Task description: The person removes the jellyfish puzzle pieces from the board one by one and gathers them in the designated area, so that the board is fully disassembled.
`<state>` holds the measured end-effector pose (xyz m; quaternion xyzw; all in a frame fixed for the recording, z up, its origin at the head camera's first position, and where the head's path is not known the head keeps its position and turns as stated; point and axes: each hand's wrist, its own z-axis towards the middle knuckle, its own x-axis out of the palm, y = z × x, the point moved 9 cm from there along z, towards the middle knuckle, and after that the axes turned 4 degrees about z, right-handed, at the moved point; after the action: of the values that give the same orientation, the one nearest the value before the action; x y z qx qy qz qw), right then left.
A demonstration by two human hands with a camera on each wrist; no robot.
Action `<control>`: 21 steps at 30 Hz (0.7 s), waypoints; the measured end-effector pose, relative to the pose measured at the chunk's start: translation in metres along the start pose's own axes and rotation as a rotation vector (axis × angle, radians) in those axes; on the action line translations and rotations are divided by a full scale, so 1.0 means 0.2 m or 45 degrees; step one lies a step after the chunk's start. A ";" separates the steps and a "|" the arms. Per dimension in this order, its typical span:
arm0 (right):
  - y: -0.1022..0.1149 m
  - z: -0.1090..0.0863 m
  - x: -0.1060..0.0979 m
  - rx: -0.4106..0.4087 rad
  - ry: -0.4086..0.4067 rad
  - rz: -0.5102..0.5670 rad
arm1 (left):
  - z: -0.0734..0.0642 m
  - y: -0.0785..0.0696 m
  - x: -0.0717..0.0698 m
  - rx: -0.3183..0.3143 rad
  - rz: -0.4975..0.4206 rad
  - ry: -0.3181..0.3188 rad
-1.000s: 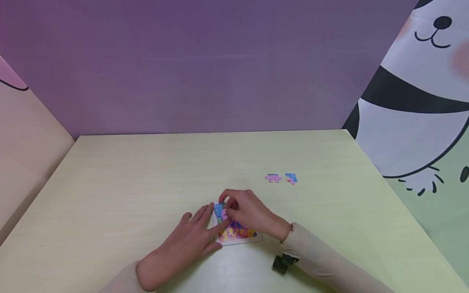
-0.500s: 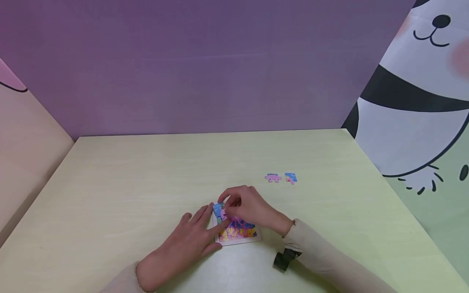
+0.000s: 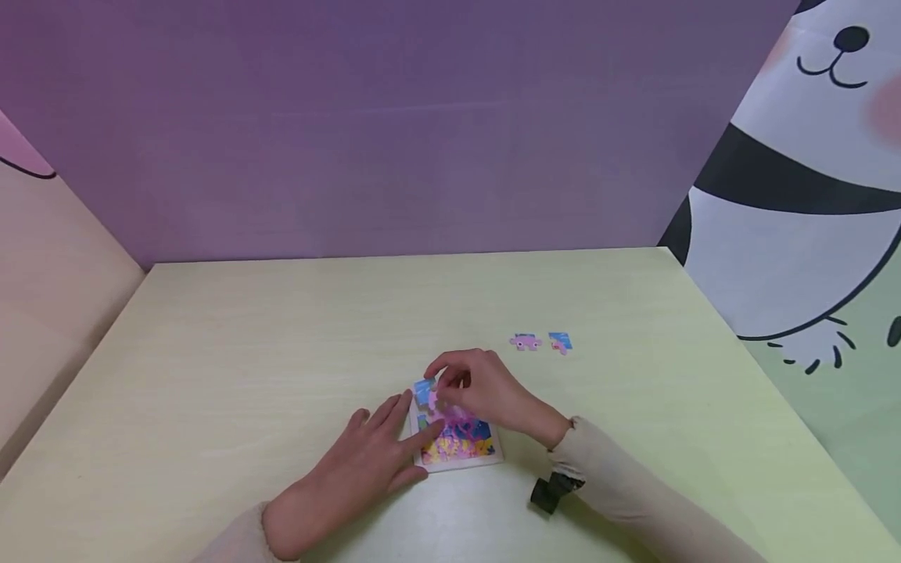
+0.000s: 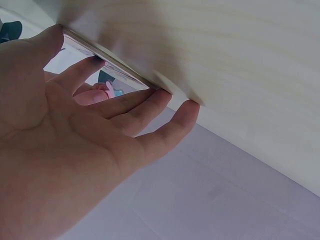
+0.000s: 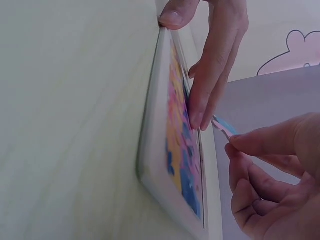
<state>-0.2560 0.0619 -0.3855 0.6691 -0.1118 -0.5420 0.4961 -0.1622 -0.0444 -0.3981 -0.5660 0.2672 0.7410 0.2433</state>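
A small picture jigsaw in a white-rimmed tray (image 3: 464, 467) lies on the table, its lower part yellow, pink and blue. My left hand (image 3: 355, 469) rests at the tray's left side with fairly straight fingers; the index finger presses on the picture, and the thumb touches the tray's near corner. Above the upper part of the tray, my right hand (image 3: 489, 395) pinches a puzzle piece (image 5: 223, 129) between thumb and index finger. In the right wrist view that piece is tilted and apart from the tray. The right hand hides part of the picture in the head view.
Two loose puzzle pieces lie beyond the tray to the right: a pink one with eyes (image 3: 525, 342) and a blue-and-pink one (image 3: 560, 342). A purple wall (image 3: 394, 141) stands behind the table (image 3: 246, 352). A black wrist camera (image 3: 552, 494) hangs under the right sleeve.
My right hand has risen slightly away from me and to the right with the pinched puzzle piece, uncovering more of the picture. The left hand has stayed in place.
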 end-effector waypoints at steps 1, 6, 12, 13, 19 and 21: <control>0.00 0.00 0.00 -0.001 -0.007 -0.002 | 0.00 0.00 0.00 -0.001 -0.006 0.007; 0.01 0.01 -0.05 -0.017 -0.049 -0.019 | 0.00 0.00 -0.01 0.005 0.006 -0.007; -0.03 0.03 -0.12 -0.008 -0.089 -0.036 | 0.01 0.00 0.02 -0.017 0.005 0.060; -0.03 0.03 -0.13 -0.005 -0.097 -0.039 | 0.01 0.00 0.02 -0.025 -0.003 0.079; -0.07 0.06 -0.18 0.018 -0.133 -0.056 | 0.00 0.00 0.01 -0.020 0.007 0.051; -0.07 0.07 -0.20 0.006 -0.139 -0.053 | 0.00 0.00 0.01 -0.019 0.017 0.027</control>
<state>-0.2888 0.0877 -0.3704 0.6419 -0.1260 -0.5877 0.4761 -0.1625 -0.0451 -0.3994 -0.5737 0.2680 0.7386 0.2312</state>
